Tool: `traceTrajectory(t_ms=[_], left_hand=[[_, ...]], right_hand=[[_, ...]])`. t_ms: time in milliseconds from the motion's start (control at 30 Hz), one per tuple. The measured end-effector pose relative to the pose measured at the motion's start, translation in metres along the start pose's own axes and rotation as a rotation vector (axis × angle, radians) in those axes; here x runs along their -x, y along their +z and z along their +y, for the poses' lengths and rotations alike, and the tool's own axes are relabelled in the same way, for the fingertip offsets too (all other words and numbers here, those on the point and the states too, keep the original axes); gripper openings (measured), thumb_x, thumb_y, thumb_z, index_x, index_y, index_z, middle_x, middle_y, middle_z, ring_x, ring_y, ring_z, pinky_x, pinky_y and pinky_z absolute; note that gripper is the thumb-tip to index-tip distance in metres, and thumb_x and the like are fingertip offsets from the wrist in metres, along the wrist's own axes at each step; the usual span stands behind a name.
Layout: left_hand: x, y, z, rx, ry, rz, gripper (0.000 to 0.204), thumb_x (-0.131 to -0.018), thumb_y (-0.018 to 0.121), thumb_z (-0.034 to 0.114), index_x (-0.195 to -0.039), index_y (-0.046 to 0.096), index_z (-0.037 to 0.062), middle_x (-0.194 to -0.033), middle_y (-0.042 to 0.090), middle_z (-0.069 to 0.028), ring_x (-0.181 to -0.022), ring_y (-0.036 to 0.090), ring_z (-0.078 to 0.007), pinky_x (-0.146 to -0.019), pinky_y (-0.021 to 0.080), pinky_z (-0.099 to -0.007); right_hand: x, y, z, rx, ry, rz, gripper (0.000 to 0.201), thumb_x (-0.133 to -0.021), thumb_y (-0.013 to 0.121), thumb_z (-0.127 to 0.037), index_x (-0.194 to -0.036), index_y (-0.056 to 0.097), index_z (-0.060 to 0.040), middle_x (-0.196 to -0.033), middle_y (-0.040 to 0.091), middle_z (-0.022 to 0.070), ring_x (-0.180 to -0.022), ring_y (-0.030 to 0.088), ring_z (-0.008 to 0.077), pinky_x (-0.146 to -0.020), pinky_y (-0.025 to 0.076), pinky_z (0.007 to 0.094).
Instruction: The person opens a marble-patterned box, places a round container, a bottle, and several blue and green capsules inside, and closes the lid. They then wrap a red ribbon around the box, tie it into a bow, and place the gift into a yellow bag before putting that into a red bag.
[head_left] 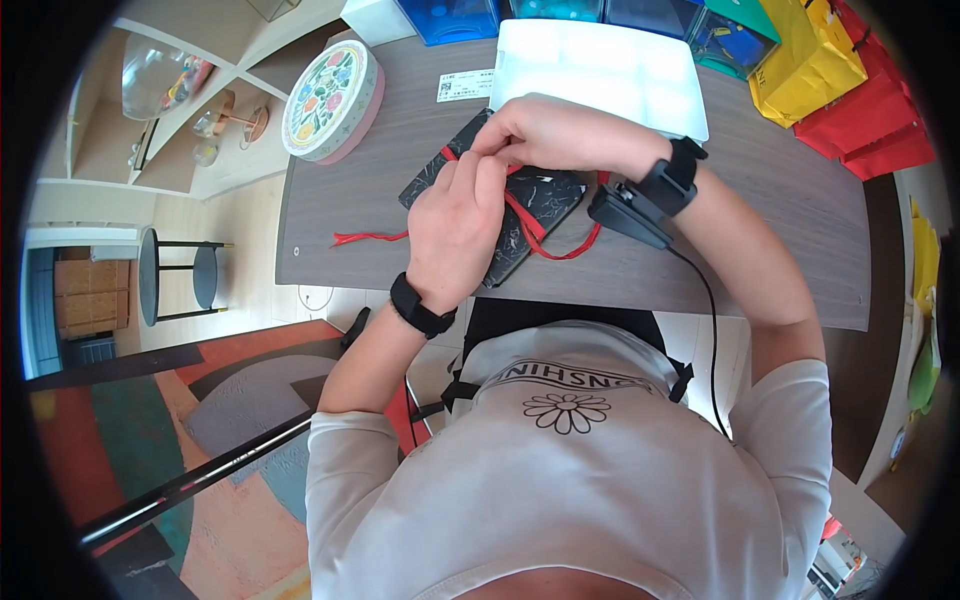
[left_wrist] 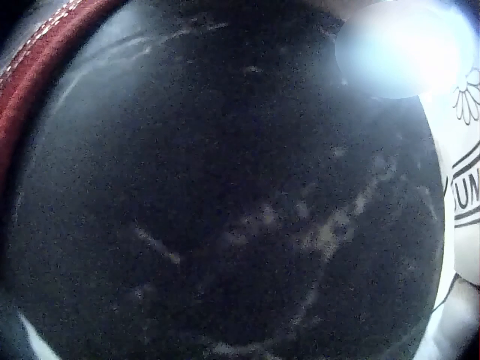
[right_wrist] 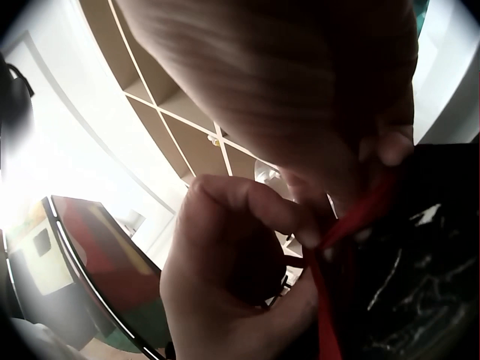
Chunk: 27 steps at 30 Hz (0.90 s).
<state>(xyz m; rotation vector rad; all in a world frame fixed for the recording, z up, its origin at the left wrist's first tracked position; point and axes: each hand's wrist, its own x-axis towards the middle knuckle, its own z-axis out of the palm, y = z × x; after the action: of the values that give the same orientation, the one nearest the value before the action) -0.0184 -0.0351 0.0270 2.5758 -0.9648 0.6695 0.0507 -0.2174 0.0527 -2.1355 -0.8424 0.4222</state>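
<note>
A black marbled flat package (head_left: 540,200) lies at an angle on the table, with red ribbon (head_left: 535,232) across it and a loop and loose end beside it. My left hand (head_left: 455,225) is over its left part, fingertips meeting those of my right hand (head_left: 570,135), which reaches in from above. In the right wrist view, my left hand (right_wrist: 202,277) pinches the red ribbon (right_wrist: 360,214) between thumb and finger; my right hand (right_wrist: 285,82) has its fingertips curled at the ribbon by the package (right_wrist: 427,277). The marbled surface (left_wrist: 225,187) fills most of the left wrist view.
A white compartment tray (head_left: 600,75) stands behind the package, with blue boxes (head_left: 450,18) beyond it. A round floral tin (head_left: 332,100) is at the back left, near a paper label (head_left: 464,87). Yellow (head_left: 808,65) and red bags (head_left: 880,120) stand at the back right.
</note>
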Motion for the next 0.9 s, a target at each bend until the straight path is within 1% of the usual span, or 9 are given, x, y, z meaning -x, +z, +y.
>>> traceTrajectory(t_ms=[33,133,233,333,433,533,667,767,900], left_hand=[[-0.001,-0.001,0.000,-0.016,0.016,0.006,0.028,-0.076,0.066,-0.002,-0.099,0.052,0.0051,-0.093,0.060,-0.0098,-0.083,0.062,-0.0290,-0.067,0.051,-0.0389],[0.000,-0.001,0.001,-0.092,0.031,-0.002,0.025,-0.075,0.067,0.000,-0.096,0.054,0.0055,-0.096,0.060,-0.0089,-0.083,0.061,-0.0269,-0.065,0.050,-0.0376],[-0.004,-0.001,0.002,-0.139,0.096,0.086,0.023,-0.075,0.068,0.002,-0.094,0.055,0.0055,-0.100,0.060,-0.0083,-0.083,0.061,-0.0257,-0.065,0.050,-0.0370],[-0.002,-0.001,0.001,-0.160,0.098,0.048,0.022,-0.076,0.068,0.001,-0.094,0.055,0.0049,-0.104,0.060,-0.0081,-0.084,0.061,-0.0255,-0.065,0.050,-0.0368],[-0.001,0.000,0.000,-0.132,0.093,0.063,0.022,-0.077,0.067,0.001,-0.095,0.055,0.0046,-0.104,0.060,-0.0080,-0.085,0.061,-0.0259,-0.066,0.050,-0.0371],[-0.001,-0.001,0.000,-0.126,0.081,0.069,0.022,-0.078,0.068,0.002,-0.096,0.056,0.0047,-0.102,0.060,-0.0079,-0.085,0.061,-0.0263,-0.067,0.051,-0.0374],[0.000,0.001,-0.001,-0.080,-0.039,0.054,0.029,-0.076,0.072,0.003,-0.101,0.055,0.0043,-0.098,0.060,-0.0084,-0.085,0.062,-0.0274,-0.068,0.051,-0.0380],[0.001,0.002,-0.003,-0.044,-0.116,0.038,0.035,-0.075,0.075,0.004,-0.103,0.054,0.0037,-0.095,0.060,-0.0090,-0.086,0.063,-0.0279,-0.068,0.051,-0.0381],[0.002,-0.001,-0.002,-0.070,-0.140,0.001,0.038,-0.075,0.075,0.004,-0.105,0.053,0.0028,-0.094,0.060,-0.0096,-0.087,0.064,-0.0284,-0.068,0.052,-0.0379]], right_hand=[[-0.003,-0.003,-0.002,0.004,0.016,-0.042,0.026,-0.089,0.066,-0.002,-0.114,0.071,-0.0004,-0.103,0.074,0.0126,-0.088,0.070,0.0204,-0.084,0.054,0.0312],[-0.012,-0.004,0.001,0.004,0.057,-0.104,0.022,-0.087,0.069,-0.002,-0.109,0.071,0.0014,-0.097,0.071,0.0099,-0.076,0.067,0.0185,-0.073,0.055,0.0295],[-0.010,-0.012,-0.006,0.101,0.029,-0.118,0.020,-0.085,0.072,-0.004,-0.103,0.071,0.0027,-0.088,0.062,0.0063,-0.064,0.060,0.0153,-0.059,0.050,0.0280],[-0.014,-0.012,0.000,0.036,0.013,-0.139,0.018,-0.084,0.074,-0.006,-0.097,0.069,0.0036,-0.084,0.053,0.0041,-0.055,0.051,0.0134,-0.050,0.043,0.0275],[-0.014,-0.013,0.002,0.008,0.041,-0.164,0.016,-0.083,0.074,-0.007,-0.093,0.067,0.0034,-0.085,0.056,0.0054,-0.062,0.055,0.0150,-0.056,0.046,0.0294],[-0.015,-0.007,0.016,0.105,-0.230,-0.080,0.017,-0.081,0.073,-0.005,-0.088,0.060,0.0027,-0.086,0.057,0.0080,-0.071,0.058,0.0210,-0.064,0.047,0.0337],[-0.005,0.005,0.008,0.179,-0.303,0.067,0.024,-0.077,0.071,-0.006,-0.086,0.050,0.0010,-0.084,0.057,0.0142,-0.078,0.059,0.0318,-0.069,0.047,0.0390],[0.000,0.011,-0.005,0.070,-0.162,0.115,0.023,-0.078,0.070,-0.006,-0.087,0.050,0.0008,-0.077,0.056,0.0139,-0.080,0.058,0.0306,-0.069,0.046,0.0382],[-0.004,0.016,0.007,0.021,-0.191,0.128,0.016,-0.082,0.064,-0.006,-0.092,0.052,-0.0023,-0.073,0.056,0.0064,-0.071,0.054,0.0227,-0.066,0.045,0.0340]])
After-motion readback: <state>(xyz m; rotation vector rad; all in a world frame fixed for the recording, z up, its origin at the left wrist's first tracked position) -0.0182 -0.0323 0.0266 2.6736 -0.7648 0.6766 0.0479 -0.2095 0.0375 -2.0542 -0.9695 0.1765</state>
